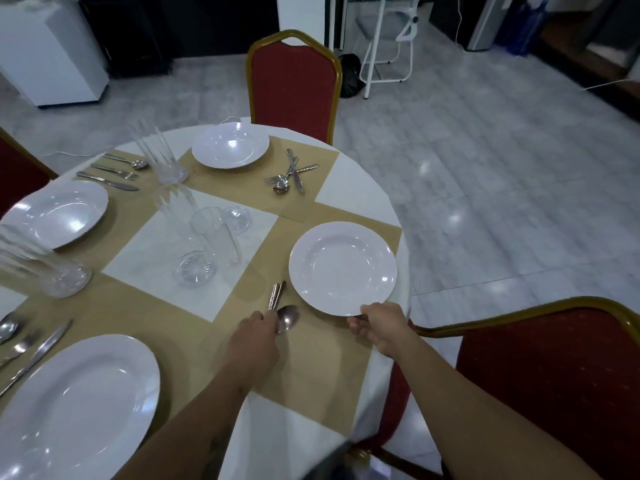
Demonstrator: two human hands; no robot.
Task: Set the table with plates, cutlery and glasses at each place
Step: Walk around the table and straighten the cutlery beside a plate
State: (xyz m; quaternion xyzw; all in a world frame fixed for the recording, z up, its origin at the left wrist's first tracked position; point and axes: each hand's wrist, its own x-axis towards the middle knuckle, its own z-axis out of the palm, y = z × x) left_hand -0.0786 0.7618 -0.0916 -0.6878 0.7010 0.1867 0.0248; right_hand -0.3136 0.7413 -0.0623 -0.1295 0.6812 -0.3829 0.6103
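Note:
My right hand (379, 325) grips the near rim of a white plate (343, 268) on the right-hand tan placemat (311, 362). Just left of that plate, my left hand (258, 332) holds a bundle of cutlery (282, 308); a spoon bowl and some handles stick out from it. Three more white plates sit at the other places: far (230, 144), left (59, 213) and near left (69, 407). Loose cutlery lies beside the far plate (291, 174). Clear glasses (204, 251) stand in the table's middle.
The round table (356, 192) has a white cloth. Red chairs with gold frames stand at the far side (294, 88) and close on my right (547, 375). Cutlery lies at the left place (110, 173) and the near-left place (24, 344). More glasses stand at the left (45, 268) and far left (162, 157).

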